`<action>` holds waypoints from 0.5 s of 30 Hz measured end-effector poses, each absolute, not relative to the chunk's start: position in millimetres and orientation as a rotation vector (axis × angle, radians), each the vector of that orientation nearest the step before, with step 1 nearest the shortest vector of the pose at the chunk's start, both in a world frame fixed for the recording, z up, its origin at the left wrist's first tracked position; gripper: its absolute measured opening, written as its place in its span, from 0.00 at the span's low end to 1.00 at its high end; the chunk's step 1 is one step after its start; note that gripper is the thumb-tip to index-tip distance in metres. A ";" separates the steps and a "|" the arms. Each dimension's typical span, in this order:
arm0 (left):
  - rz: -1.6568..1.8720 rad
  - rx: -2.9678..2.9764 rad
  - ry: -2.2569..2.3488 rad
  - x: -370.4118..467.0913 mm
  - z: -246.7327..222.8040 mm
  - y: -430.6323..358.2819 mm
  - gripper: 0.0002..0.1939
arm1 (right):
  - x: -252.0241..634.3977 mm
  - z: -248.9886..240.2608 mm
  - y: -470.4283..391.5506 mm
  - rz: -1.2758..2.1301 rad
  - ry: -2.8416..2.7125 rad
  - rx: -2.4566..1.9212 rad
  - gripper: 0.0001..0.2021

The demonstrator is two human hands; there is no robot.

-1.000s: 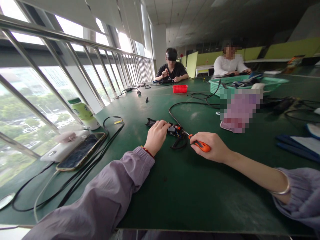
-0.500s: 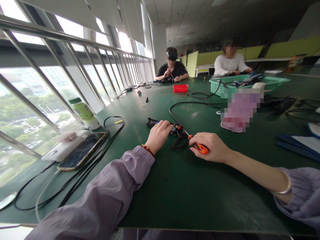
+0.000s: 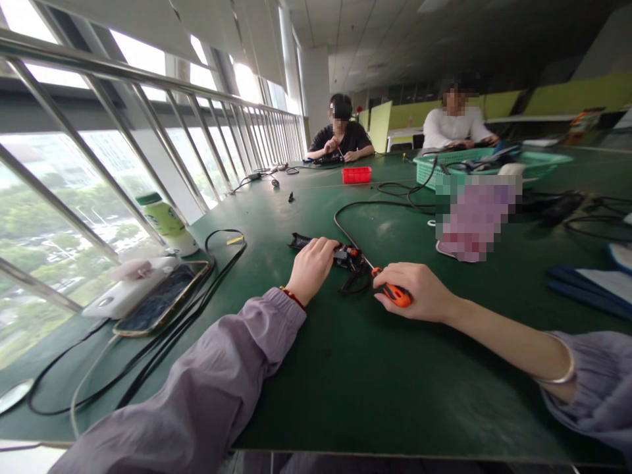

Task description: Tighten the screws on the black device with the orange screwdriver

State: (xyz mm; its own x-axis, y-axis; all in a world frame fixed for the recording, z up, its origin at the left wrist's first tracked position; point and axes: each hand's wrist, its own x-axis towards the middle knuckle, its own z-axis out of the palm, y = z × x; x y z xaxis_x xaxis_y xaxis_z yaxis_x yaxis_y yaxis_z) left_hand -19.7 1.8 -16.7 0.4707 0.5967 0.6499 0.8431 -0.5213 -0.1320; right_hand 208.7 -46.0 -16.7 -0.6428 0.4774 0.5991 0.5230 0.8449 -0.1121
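Observation:
My left hand (image 3: 312, 266) is closed over a black, opened-up electrical device (image 3: 298, 241), pressing it to the table. Its right end shows bare inner parts, small wires and an orange piece. A black cable leads away from that end. Closed around an orange-and-black screwdriver (image 3: 396, 295) is my right hand (image 3: 419, 289). The screwdriver's thin shaft slants up and left to the device's wired end. Whether the tip touches a screw is too small to tell.
A phone (image 3: 162, 299) and black cords lie left, near a green-capped bottle (image 3: 165, 224). Farther back stand a red tray (image 3: 356, 175) and a green basket (image 3: 424, 172) with tools. A pixelated pinkish object (image 3: 476, 217) lies right. Two people sit across the table.
My right hand has turned the screwdriver handle slightly, so more orange shows. The left hand has barely shifted on the device.

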 end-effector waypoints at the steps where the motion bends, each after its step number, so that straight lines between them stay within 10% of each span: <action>1: -0.778 -2.275 -1.215 -19.6 -16.5 1.3 0.08 | 208.8 -16.9 -45.9 -0.094 -2.381 -0.727 0.05; 15: -0.777 -2.439 -0.956 -12.1 -14.8 -4.3 0.10 | 208.0 -17.5 -44.9 -0.090 -2.399 -0.698 0.05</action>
State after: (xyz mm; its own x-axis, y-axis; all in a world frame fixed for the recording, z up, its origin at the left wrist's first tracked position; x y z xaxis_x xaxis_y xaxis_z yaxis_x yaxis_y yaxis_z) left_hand -12.1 -4.3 -14.8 0.6106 0.4855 0.6256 0.7117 -0.6829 -0.1647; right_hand 208.0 -44.9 -17.5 -0.6611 0.4611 0.5919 0.5041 0.8573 -0.1048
